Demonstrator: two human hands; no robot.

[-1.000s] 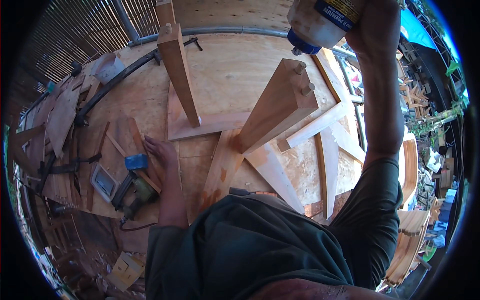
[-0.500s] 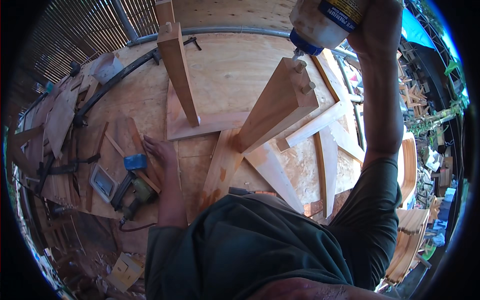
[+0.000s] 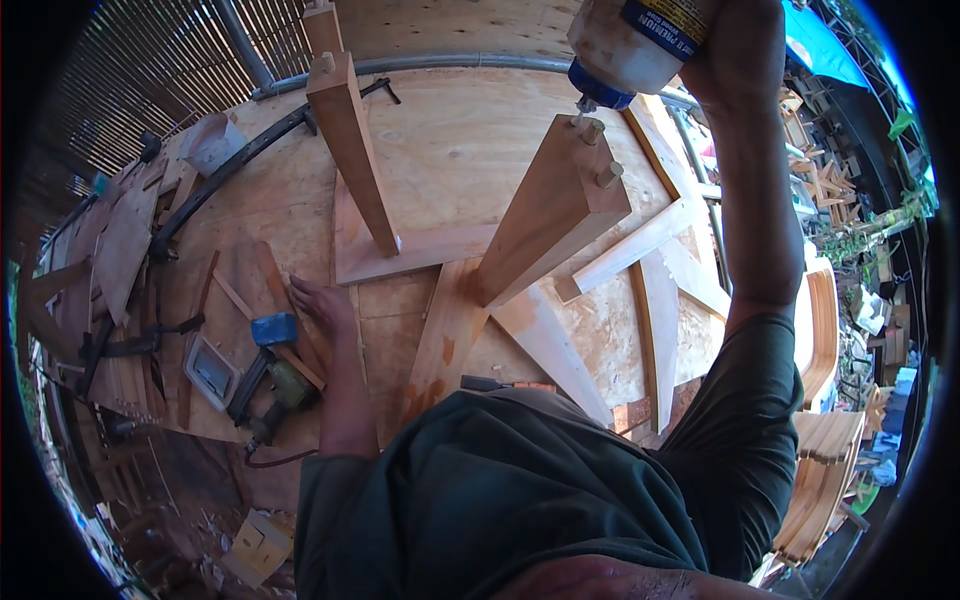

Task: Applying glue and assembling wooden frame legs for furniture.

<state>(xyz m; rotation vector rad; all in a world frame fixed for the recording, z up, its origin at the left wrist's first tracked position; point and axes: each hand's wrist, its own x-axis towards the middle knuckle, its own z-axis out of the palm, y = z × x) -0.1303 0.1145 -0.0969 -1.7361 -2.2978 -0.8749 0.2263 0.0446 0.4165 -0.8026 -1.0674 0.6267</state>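
My right hand (image 3: 735,65) is closed around a wood glue bottle (image 3: 620,55) that is tipped upside down. Its nozzle touches or nearly touches the top end of an upright wooden post (image 3: 545,220), right by one of two dowels (image 3: 609,175) standing out of that end. The post rises from a flat wooden piece (image 3: 445,320) on the worktable. To the left, my left hand (image 3: 325,305) lies with fingers stretched out beside a wooden strip (image 3: 272,270), holding nothing. A second upright post (image 3: 352,150) with a dowel stands farther back.
A nail gun (image 3: 275,390), a blue block (image 3: 273,329) and a plastic-framed tray (image 3: 211,371) lie at left. A long bar clamp (image 3: 235,160) stretches across the table's far left. Tapered wooden parts (image 3: 653,330) lie right of the post, and a chisel-like tool (image 3: 500,383) near my body.
The whole view has shifted slightly. The bottle is still inverted over the post's end, its nozzle by the dowel; my left hand stays in place.
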